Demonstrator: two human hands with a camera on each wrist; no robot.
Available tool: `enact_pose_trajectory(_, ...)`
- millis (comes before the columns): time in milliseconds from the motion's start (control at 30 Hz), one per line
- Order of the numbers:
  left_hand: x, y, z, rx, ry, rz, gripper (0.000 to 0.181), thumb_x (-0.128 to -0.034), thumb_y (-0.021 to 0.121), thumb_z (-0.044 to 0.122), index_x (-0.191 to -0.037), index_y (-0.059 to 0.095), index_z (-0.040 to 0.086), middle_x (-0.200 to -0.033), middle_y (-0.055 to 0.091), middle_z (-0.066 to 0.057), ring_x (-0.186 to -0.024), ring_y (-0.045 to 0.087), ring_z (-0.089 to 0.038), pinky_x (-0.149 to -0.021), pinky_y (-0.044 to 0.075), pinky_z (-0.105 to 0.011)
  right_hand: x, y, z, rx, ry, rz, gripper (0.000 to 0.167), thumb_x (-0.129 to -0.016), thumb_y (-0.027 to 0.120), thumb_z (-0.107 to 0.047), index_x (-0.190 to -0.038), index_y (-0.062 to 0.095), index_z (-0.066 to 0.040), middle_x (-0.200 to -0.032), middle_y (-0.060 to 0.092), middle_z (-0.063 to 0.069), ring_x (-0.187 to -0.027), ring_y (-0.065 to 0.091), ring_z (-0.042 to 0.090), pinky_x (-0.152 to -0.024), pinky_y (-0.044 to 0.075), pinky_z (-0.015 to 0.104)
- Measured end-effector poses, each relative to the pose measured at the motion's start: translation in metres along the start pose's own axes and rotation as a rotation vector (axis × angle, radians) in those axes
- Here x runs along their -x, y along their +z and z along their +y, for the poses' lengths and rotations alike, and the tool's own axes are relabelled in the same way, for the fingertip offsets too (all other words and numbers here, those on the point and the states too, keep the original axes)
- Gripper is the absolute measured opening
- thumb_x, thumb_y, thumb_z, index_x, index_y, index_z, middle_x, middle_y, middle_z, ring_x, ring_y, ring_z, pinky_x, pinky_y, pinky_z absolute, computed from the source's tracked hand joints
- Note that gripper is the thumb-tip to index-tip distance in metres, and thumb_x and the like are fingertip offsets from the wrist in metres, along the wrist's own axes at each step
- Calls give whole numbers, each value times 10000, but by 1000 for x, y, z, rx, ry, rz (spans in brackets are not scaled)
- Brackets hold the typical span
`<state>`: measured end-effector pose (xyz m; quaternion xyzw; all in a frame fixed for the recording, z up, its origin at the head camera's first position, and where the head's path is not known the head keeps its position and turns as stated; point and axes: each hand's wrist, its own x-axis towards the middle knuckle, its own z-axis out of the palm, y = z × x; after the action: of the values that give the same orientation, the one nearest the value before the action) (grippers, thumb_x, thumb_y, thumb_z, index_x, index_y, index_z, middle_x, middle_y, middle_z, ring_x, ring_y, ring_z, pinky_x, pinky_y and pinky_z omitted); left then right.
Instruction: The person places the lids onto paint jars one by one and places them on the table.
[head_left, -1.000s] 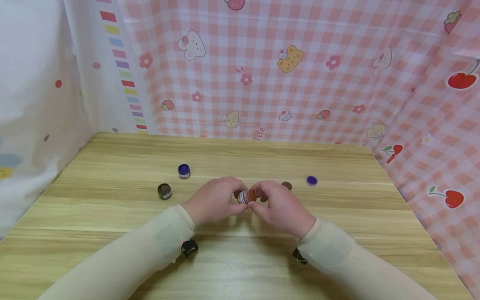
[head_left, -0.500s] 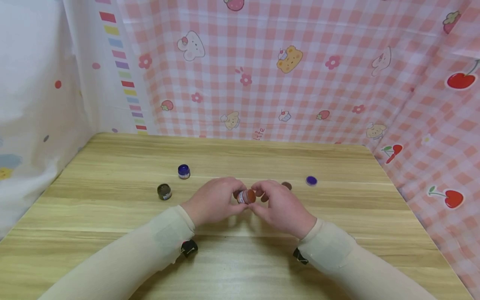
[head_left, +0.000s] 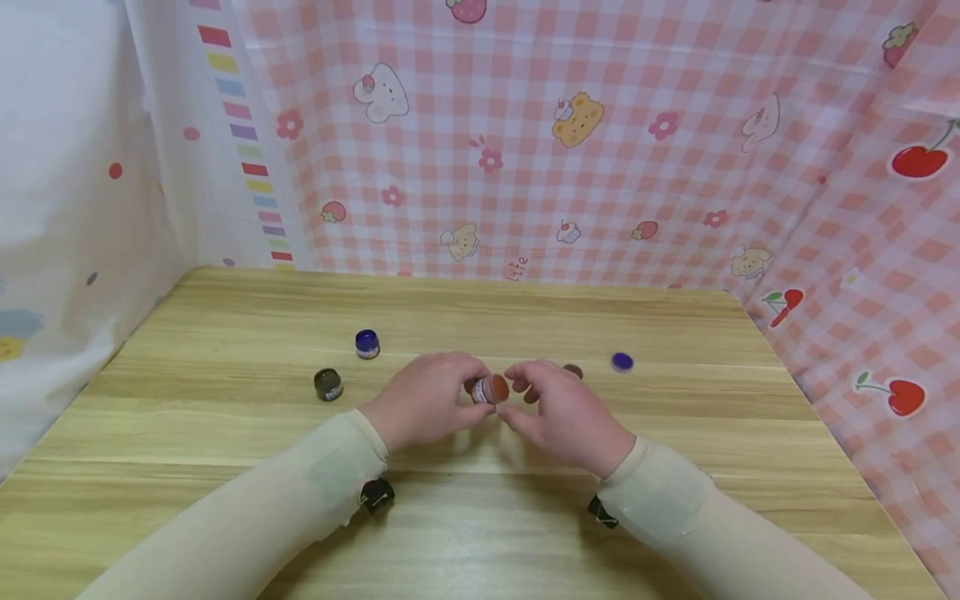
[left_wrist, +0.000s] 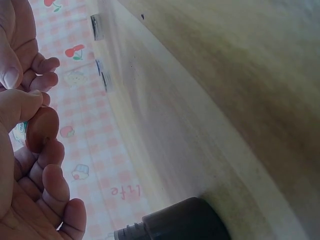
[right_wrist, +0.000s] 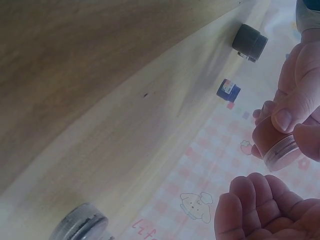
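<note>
My left hand pinches a small orange-brown paint jar above the middle of the table, its end with the clear-rimmed lid tilted toward my right hand. In the left wrist view the jar's round base shows between thumb and fingers. My right hand is close by on the right, fingers loosely bent and apart from the lid. Its thumb tip lies near the jar's rim; whether it touches, I cannot tell.
Uncapped jars stand on the left of the wooden table: a dark blue one and an olive-brown one. Toward the right lie a purple lid and a brown lid, partly behind my right hand. Patterned curtains enclose the table.
The right fingers have drawn slightly away from the jar's lid. The jar has shifted a little to the left in my left hand's grip, and more of its lid end shows.
</note>
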<state>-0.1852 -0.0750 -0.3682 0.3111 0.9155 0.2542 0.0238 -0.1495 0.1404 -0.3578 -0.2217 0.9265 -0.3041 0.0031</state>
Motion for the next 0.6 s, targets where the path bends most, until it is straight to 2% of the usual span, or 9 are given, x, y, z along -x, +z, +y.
enact_pose_trajectory(400, 1, -3, 1, -39, 23, 25, 246, -937, 776, 346, -1100, 734, 167, -999, 710, 62, -945, 697, -193, -879, 547, -372, 0, -1, 0, 7, 10, -1, 390, -959, 778, -208, -1282, 669, -19, -1189, 725, 140, -1009, 703, 256, -882, 600, 408)
enact_pose_trajectory(600, -1, -5, -2, -67, -13, 34, 303, -939, 767, 365, -1152, 744, 151, -1098, 678, 17, -970, 663, -183, -905, 560, -376, 1, -3, 2, 17, 23, 0, 430, -961, 771, -197, -1316, 651, 13, -1194, 720, 154, -1017, 707, 264, -885, 602, 414)
